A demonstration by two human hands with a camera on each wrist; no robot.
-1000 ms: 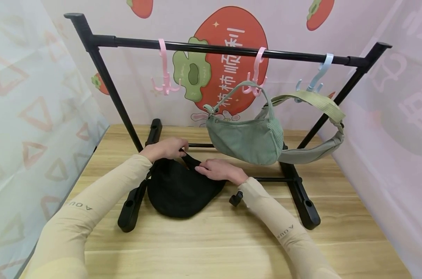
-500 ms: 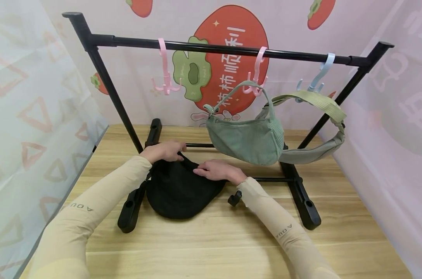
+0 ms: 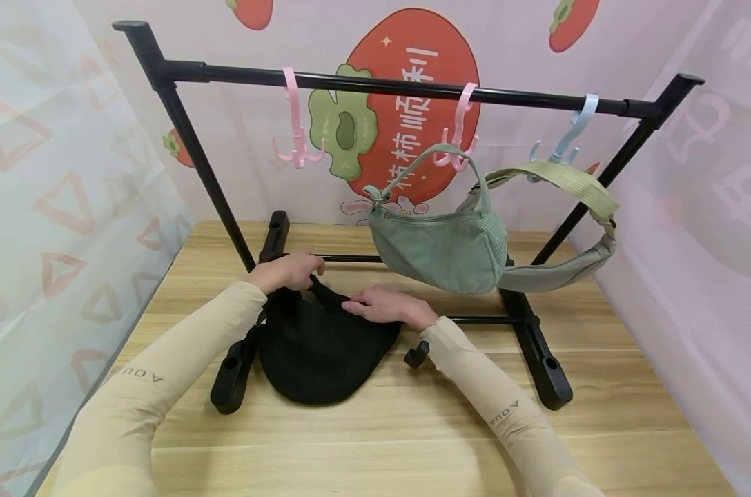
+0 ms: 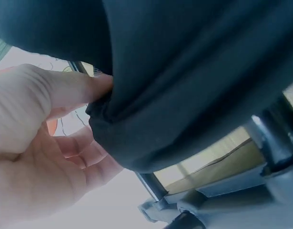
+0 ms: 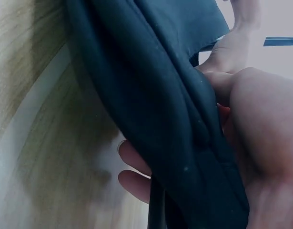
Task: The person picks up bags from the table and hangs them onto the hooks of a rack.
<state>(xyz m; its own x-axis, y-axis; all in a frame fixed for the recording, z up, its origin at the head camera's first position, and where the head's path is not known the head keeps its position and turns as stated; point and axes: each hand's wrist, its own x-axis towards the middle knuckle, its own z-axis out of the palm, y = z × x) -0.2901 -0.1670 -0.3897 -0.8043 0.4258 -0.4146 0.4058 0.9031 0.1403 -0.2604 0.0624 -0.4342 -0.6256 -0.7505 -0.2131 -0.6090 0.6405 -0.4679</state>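
A soft black cloth bag (image 3: 326, 359) hangs from both hands, low over the table between the rack's feet. My left hand (image 3: 290, 270) pinches its gathered upper edge at the left; in the left wrist view the thumb (image 4: 77, 90) presses the cloth, and the other fingers curl behind it. With my right hand (image 3: 384, 304) I grip the upper edge further right. The right wrist view shows fingertips (image 5: 134, 186) coming out under the black cloth (image 5: 151, 95), the thumb on the other side. A green corduroy bag (image 3: 437, 248) hangs from the middle pink hook (image 3: 456, 131).
A black rack (image 3: 375, 86) spans the wooden table (image 3: 350, 449). Its left pink hook (image 3: 297, 131) bears nothing. A blue hook (image 3: 571, 131) at the right holds a grey-green bag (image 3: 556, 276). The rack's left foot (image 3: 229, 383) lies beside the black bag.
My left hand has shifted slightly left and toward me. The black bag's lower edge has come a little nearer the front, and its upper edge sags more. The right hand has barely moved.
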